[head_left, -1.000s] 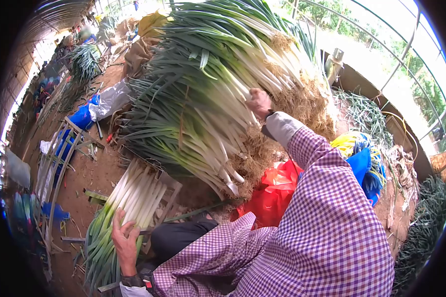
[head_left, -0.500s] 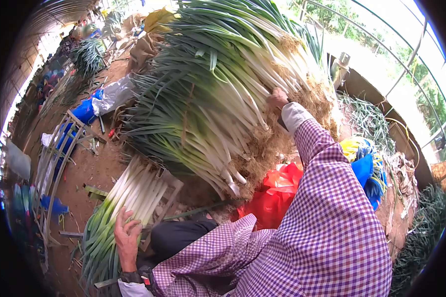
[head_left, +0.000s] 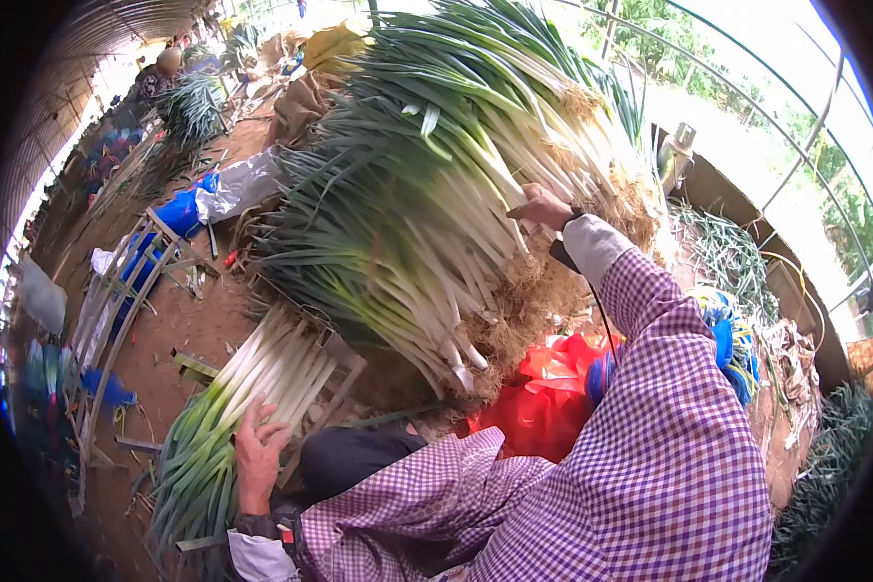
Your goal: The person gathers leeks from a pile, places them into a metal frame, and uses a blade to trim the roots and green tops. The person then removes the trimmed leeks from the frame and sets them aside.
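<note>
A big heap of long leeks leans in front of me, green tops to the left and white shanks with hairy roots to the right. At the root side of the heap, my right hand has its fingers closed round a white leek shank. A dark object with a thin cord hangs below that wrist. A smaller bundle of trimmed-looking white leeks lies at lower left in a frame of slats. Beside its green part, my left hand is open, fingers spread and slightly curled.
Red plastic lies by my right sleeve, next to blue and yellow cord. A curved slatted frame stands at left. Loose green leaves cover ground at right. Another person is far back at upper left.
My right hand has shifted slightly down and right along the heap and now grips a leek shank. My left hand stays open by the bundle. The view has tilted slightly.
</note>
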### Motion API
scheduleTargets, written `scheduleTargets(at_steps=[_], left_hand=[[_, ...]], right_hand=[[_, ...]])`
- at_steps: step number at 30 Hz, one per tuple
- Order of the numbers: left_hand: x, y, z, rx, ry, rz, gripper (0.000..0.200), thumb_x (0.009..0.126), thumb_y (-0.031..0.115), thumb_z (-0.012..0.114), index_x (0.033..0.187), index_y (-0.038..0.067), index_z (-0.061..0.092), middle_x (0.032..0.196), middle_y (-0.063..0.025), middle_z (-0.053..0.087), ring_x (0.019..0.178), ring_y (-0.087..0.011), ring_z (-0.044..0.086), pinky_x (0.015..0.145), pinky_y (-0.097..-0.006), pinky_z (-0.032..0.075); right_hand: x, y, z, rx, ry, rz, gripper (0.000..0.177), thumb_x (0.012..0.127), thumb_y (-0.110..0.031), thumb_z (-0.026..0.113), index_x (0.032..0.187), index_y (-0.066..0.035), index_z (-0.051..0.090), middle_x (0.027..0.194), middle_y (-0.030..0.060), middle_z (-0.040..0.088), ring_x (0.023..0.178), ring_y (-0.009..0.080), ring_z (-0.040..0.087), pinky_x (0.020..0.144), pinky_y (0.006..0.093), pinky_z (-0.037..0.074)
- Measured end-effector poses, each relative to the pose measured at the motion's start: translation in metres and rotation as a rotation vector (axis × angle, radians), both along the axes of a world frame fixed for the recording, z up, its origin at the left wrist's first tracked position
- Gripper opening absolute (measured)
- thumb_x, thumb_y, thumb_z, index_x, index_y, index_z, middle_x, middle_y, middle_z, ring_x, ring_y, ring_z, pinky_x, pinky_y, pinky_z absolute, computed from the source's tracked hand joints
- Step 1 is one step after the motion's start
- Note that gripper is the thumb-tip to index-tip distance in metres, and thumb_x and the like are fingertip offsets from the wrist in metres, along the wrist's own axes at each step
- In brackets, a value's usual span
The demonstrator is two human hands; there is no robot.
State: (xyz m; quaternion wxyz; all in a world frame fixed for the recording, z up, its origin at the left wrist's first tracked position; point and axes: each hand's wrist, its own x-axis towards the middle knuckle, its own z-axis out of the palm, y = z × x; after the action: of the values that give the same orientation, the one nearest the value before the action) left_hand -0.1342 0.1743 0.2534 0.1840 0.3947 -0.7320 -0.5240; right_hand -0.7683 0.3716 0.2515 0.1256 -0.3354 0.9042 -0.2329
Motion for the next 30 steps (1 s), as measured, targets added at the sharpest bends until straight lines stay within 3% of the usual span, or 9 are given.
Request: scheduleTargets(at_steps=[3,6,7,10,12,14,19,25,30], left_hand=[[-0.006,0.001,-0.001,0.006,-0.004,-0.021,0.073,0.085,-0.005,0.069,0.152,-0.002,0.041,0.137,-0.0198,0.058,0.106,-0.0248,0.068,0.093,-0.0354,0.056],[-0.01,-0.003,-0.006,-0.03,-0.016,-0.064,0.071,0.085,-0.006,0.068,0.151,-0.003,0.042,0.135,-0.0192,0.06,0.106,-0.0247,0.069,0.092,-0.0351,0.056],[-0.012,-0.002,-0.005,-0.033,-0.02,-0.065,0.069,0.085,-0.004,0.069,0.15,-0.004,0.043,0.134,-0.0194,0.061,0.105,-0.0246,0.069,0.092,-0.035,0.056],[-0.019,-0.002,-0.004,-0.029,-0.027,-0.073,0.07,0.085,-0.003,0.07,0.149,-0.004,0.043,0.135,-0.0198,0.061,0.106,-0.0245,0.069,0.092,-0.035,0.056],[-0.027,0.001,0.002,-0.018,-0.023,-0.089,0.069,0.085,-0.002,0.071,0.148,-0.005,0.044,0.135,-0.0202,0.061,0.106,-0.0242,0.069,0.092,-0.0347,0.056],[-0.038,0.005,0.008,0.002,0.003,-0.101,0.068,0.085,-0.001,0.071,0.147,-0.006,0.045,0.135,-0.0202,0.061,0.106,-0.0239,0.069,0.093,-0.0344,0.056],[-0.092,0.029,0.023,0.049,0.132,-0.183,0.061,0.087,-0.001,0.071,0.144,-0.006,0.049,0.133,-0.0182,0.063,0.108,-0.0225,0.068,0.096,-0.0336,0.056],[-0.191,0.101,-0.013,0.776,0.513,-0.228,0.042,0.102,0.026,0.065,0.137,0.004,0.055,0.128,-0.0092,0.067,0.117,-0.0236,0.065,0.097,-0.0432,0.053],[-0.25,0.152,-0.056,1.237,0.58,-0.325,0.063,0.094,0.046,0.073,0.139,0.007,0.052,0.135,-0.0125,0.061,0.128,-0.0276,0.057,0.105,-0.0524,0.048]], right_hand=[[-0.007,-0.011,-0.013,0.122,0.013,-0.032,0.067,0.081,-0.047,0.079,0.122,0.003,0.06,0.13,0.0257,0.058,0.122,0.039,0.058,0.1,0.0448,0.047],[0.005,-0.006,-0.006,-0.056,0.124,0.012,0.059,0.085,-0.037,0.079,0.12,0.004,0.057,0.116,0.0232,0.063,0.103,0.038,0.068,0.084,0.0445,0.056],[0.008,-0.011,-0.001,-0.151,-0.137,-0.036,0.048,0.088,-0.022,0.078,0.119,0.005,0.053,0.108,0.0204,0.062,0.086,0.0305,0.071,0.065,0.0385,0.06],[0.045,-0.002,0.033,-0.243,-0.413,-0.096,0.04,0.09,-0.012,0.075,0.115,0.007,0.051,0.108,0.0192,0.06,0.074,0.023,0.071,0.055,0.0329,0.06],[0.079,0.016,0.052,-0.226,-0.201,0.079,0.031,0.088,-0.012,0.068,0.103,0.013,0.059,0.086,0.0202,0.069,0.065,0.0252,0.074,0.05,0.034,0.059],[0.083,0.028,0.027,-0.329,-0.428,0.042,0.024,0.087,-0.011,0.068,0.093,0.011,0.062,0.077,0.0172,0.069,0.065,0.0247,0.074,0.047,0.0348,0.057],[0.166,0.082,0.036,-0.251,-0.357,0.087,0.036,0.087,-0.028,0.073,0.093,0.007,0.063,0.073,0.0114,0.066,0.062,0.0213,0.063,0.057,0.0383,0.053],[0.281,0.157,0.044,-0.308,-0.486,0.069,0.039,0.089,-0.03,0.073,0.106,0.003,0.061,0.088,0.0144,0.067,0.081,0.0233,0.067,0.069,0.0421,0.055],[0.354,0.225,0.04,-0.179,-0.501,0.1,0.038,0.091,-0.021,0.072,0.12,-0.001,0.06,0.089,0.0142,0.069,0.081,0.0257,0.071,0.074,0.0405,0.057]])
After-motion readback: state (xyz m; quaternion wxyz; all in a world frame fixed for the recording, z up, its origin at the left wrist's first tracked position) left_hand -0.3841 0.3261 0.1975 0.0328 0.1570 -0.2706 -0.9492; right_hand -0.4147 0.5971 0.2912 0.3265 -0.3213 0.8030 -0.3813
